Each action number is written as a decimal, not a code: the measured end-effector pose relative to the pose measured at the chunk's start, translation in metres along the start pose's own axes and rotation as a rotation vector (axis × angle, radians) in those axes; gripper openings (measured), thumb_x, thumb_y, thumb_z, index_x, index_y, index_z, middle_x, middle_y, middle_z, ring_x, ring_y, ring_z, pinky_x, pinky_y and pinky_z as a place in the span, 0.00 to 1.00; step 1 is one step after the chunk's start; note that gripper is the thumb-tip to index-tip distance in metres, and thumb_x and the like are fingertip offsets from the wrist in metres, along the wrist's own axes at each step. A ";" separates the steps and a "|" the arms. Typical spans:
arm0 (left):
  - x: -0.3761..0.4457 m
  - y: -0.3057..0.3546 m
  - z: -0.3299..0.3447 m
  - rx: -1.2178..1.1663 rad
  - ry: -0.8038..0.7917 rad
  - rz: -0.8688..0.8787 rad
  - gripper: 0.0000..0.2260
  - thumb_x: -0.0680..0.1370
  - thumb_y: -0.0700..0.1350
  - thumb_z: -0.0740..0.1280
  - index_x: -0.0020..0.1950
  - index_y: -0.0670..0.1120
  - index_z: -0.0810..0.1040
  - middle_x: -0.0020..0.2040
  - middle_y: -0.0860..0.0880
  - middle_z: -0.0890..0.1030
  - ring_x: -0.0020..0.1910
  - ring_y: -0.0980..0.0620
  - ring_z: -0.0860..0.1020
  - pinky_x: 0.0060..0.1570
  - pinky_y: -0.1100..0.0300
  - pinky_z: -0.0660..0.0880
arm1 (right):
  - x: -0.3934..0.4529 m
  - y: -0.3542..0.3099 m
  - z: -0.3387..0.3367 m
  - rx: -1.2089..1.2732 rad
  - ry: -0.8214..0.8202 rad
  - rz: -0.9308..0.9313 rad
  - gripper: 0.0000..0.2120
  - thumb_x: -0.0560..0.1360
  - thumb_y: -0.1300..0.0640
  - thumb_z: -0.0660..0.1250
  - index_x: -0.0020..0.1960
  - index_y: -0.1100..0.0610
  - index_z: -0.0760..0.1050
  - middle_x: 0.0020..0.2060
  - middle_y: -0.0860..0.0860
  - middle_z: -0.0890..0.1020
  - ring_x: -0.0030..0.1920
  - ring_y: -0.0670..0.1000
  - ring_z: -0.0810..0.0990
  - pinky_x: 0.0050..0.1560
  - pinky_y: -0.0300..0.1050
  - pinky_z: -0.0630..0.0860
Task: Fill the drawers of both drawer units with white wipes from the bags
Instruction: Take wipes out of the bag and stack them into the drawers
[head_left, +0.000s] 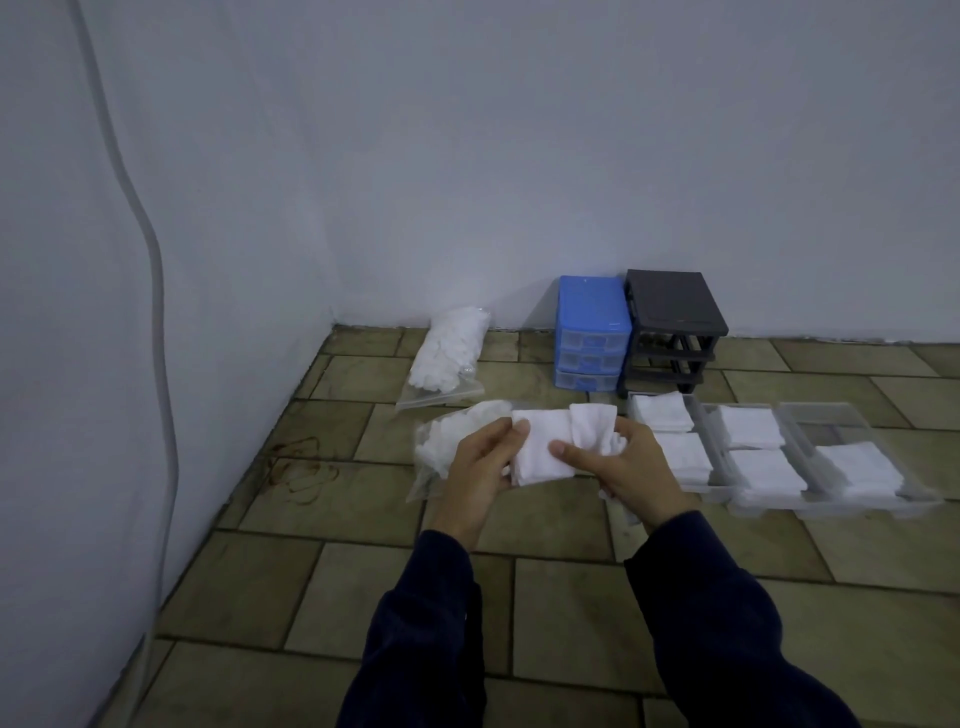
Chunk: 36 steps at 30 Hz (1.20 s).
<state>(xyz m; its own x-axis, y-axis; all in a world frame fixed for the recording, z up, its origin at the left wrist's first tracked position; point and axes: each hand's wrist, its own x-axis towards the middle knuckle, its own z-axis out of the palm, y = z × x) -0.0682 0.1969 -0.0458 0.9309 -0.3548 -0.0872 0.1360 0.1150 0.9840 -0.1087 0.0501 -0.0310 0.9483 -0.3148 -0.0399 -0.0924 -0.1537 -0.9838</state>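
Both hands were up over the tiled floor with a wad of white wipes stretched between them: the left hand pinched the near-left end with thumb on top, and the right hand curled its fingers round the bunched right end. That bundle looked loose and uneven, so the big danger was sheets slipping out of the middle and dropping onto the dirty tiles. Just behind the left hand lay an open clear bag of wipes, with a second full bag further back by the wall. To the right, three clear drawers sat out on the floor, already carrying neat stacks; the rightmost seemed only part filled. A crumpled wad dropped in there could knock the tidy stacks askew or ride too high for the drawer to slide home. The blue drawer unit had its drawers in, while the dark drawer unit beside it stood empty, so overfilled drawers might jam in its frame.
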 end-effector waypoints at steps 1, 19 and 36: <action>-0.001 0.000 0.000 0.033 -0.023 0.041 0.06 0.79 0.42 0.63 0.53 0.46 0.79 0.50 0.47 0.82 0.50 0.51 0.81 0.48 0.60 0.79 | 0.000 0.000 0.000 0.014 -0.003 -0.005 0.09 0.67 0.62 0.75 0.43 0.56 0.77 0.35 0.49 0.80 0.27 0.36 0.77 0.23 0.29 0.68; 0.003 -0.007 -0.013 0.096 0.276 0.205 0.15 0.76 0.28 0.58 0.45 0.49 0.70 0.46 0.51 0.76 0.42 0.54 0.76 0.34 0.65 0.75 | -0.001 0.002 0.003 0.161 0.011 0.059 0.08 0.77 0.63 0.61 0.40 0.59 0.74 0.26 0.48 0.73 0.23 0.43 0.69 0.23 0.33 0.66; -0.002 -0.002 0.002 0.162 0.097 0.148 0.09 0.80 0.39 0.60 0.53 0.49 0.78 0.50 0.51 0.81 0.48 0.56 0.78 0.43 0.69 0.76 | 0.000 0.004 0.018 0.162 0.008 -0.098 0.18 0.66 0.67 0.74 0.38 0.56 0.64 0.31 0.50 0.74 0.20 0.41 0.71 0.17 0.35 0.66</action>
<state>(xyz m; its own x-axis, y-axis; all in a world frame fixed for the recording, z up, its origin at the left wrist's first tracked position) -0.0710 0.1959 -0.0469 0.9659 -0.2536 0.0528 -0.0531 0.0055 0.9986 -0.1040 0.0661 -0.0384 0.9480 -0.3131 0.0578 0.0506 -0.0313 -0.9982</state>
